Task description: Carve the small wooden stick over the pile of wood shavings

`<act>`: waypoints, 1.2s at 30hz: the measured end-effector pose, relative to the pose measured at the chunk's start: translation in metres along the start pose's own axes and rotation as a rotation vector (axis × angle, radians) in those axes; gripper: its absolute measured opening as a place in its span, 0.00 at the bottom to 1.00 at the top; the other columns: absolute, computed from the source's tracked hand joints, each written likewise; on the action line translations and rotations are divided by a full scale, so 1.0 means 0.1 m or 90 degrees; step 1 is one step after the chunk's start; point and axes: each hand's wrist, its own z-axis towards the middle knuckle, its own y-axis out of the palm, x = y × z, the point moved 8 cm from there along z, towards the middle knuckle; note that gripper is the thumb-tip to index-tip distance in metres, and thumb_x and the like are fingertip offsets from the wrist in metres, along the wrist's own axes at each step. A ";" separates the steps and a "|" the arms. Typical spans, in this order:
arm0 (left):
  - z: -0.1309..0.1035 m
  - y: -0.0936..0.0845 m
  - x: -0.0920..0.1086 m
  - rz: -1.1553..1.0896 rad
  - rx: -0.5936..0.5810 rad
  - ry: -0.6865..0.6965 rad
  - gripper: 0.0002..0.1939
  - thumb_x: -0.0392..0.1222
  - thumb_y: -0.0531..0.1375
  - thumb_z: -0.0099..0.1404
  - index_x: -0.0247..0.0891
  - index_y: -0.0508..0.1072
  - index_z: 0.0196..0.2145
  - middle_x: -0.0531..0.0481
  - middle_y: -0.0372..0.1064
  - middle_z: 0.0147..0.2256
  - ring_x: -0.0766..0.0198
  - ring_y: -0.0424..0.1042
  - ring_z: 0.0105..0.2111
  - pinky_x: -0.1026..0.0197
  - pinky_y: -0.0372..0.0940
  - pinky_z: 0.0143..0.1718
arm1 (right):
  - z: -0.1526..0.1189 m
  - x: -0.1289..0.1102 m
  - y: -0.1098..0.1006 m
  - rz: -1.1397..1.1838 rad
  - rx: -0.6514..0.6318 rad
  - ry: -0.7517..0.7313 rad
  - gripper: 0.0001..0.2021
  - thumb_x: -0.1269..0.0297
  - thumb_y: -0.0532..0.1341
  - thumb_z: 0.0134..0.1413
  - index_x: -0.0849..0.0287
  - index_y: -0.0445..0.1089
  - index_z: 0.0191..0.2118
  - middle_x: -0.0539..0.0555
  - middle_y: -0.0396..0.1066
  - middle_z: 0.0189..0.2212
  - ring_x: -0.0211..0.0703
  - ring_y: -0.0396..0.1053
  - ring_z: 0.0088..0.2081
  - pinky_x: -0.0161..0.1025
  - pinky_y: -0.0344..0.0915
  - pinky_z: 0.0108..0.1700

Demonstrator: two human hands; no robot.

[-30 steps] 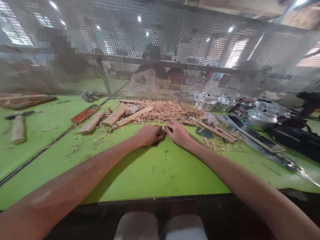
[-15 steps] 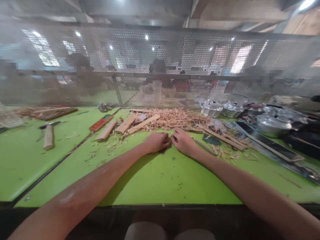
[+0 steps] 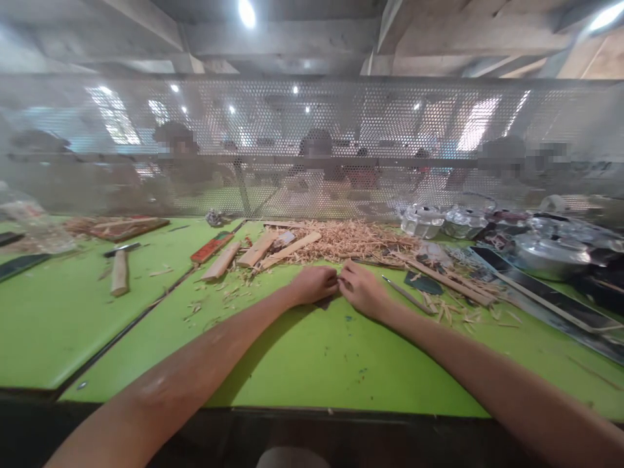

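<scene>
My left hand [image 3: 314, 285] and my right hand [image 3: 361, 288] meet over the middle of the green table [image 3: 297, 364]. Both have curled fingers with the tips close together; whatever they pinch, if anything, is hidden or too small to name. Right of my right hand lies a thin metal tool [image 3: 405, 294], beside a dark green flat piece [image 3: 423, 283]. Just beyond the hands spreads a heap of wood shavings [image 3: 355, 237]. Flat wooden pieces [image 3: 258, 249] rest on the table to the left of the heap.
A hammer [image 3: 120, 270] lies at left across the table's seam, near a red-orange block [image 3: 211, 247]. Shiny metal pots [image 3: 550, 253] crowd the right, behind a long dark bar [image 3: 541, 286]. A perforated metal screen [image 3: 312, 143] stands at the back, with people behind it.
My view has tilted up and turned slightly left, so the scene sits lower and further right. Both hands stay together in nearly the same pose.
</scene>
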 end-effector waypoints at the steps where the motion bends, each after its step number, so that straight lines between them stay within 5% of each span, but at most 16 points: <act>1: 0.00 0.00 -0.01 0.000 0.003 -0.001 0.15 0.50 0.65 0.88 0.42 0.83 0.42 0.41 0.89 0.44 0.53 0.86 0.40 0.55 0.76 0.43 | 0.00 -0.04 0.01 0.010 -0.003 -0.008 0.15 0.80 0.67 0.79 0.53 0.85 0.43 0.63 0.83 0.46 0.56 0.83 0.46 0.50 0.78 0.49; 9: -0.02 0.02 -0.06 -0.008 0.019 0.007 0.16 0.50 0.63 0.88 0.42 0.78 0.40 0.40 0.87 0.44 0.52 0.83 0.42 0.56 0.69 0.42 | 0.07 0.18 0.02 -0.072 -0.018 0.065 0.13 0.77 0.65 0.82 0.58 0.80 0.42 0.66 0.81 0.51 0.57 0.80 0.50 0.53 0.81 0.57; 14: -0.02 0.05 -0.09 -0.020 0.015 0.010 0.13 0.49 0.63 0.87 0.42 0.80 0.43 0.41 0.89 0.45 0.52 0.84 0.42 0.56 0.69 0.43 | 0.04 0.00 0.14 -0.062 -0.068 0.002 0.09 0.76 0.66 0.84 0.59 0.84 0.49 0.64 0.83 0.52 0.56 0.81 0.54 0.52 0.83 0.60; 21: -0.02 0.04 -0.10 -0.008 0.016 0.010 0.16 0.49 0.62 0.88 0.43 0.75 0.40 0.40 0.88 0.46 0.53 0.82 0.42 0.57 0.66 0.42 | 0.05 0.13 0.08 -0.102 -0.045 0.064 0.12 0.74 0.64 0.87 0.59 0.84 0.48 0.65 0.83 0.54 0.53 0.80 0.48 0.49 0.81 0.51; 28: -0.02 0.05 -0.10 0.014 0.019 0.008 0.15 0.49 0.63 0.88 0.43 0.75 0.40 0.40 0.88 0.46 0.53 0.81 0.41 0.56 0.61 0.40 | 0.05 0.04 0.08 -0.111 -0.065 0.029 0.10 0.74 0.66 0.87 0.61 0.86 0.51 0.64 0.84 0.52 0.54 0.82 0.53 0.49 0.83 0.56; 36: -0.03 0.05 -0.11 0.032 0.020 0.017 0.16 0.51 0.62 0.89 0.44 0.76 0.40 0.40 0.89 0.46 0.51 0.82 0.43 0.55 0.62 0.41 | 0.01 0.09 0.04 -0.159 -0.054 0.109 0.14 0.70 0.62 0.90 0.60 0.87 0.51 0.67 0.84 0.55 0.50 0.79 0.41 0.47 0.75 0.42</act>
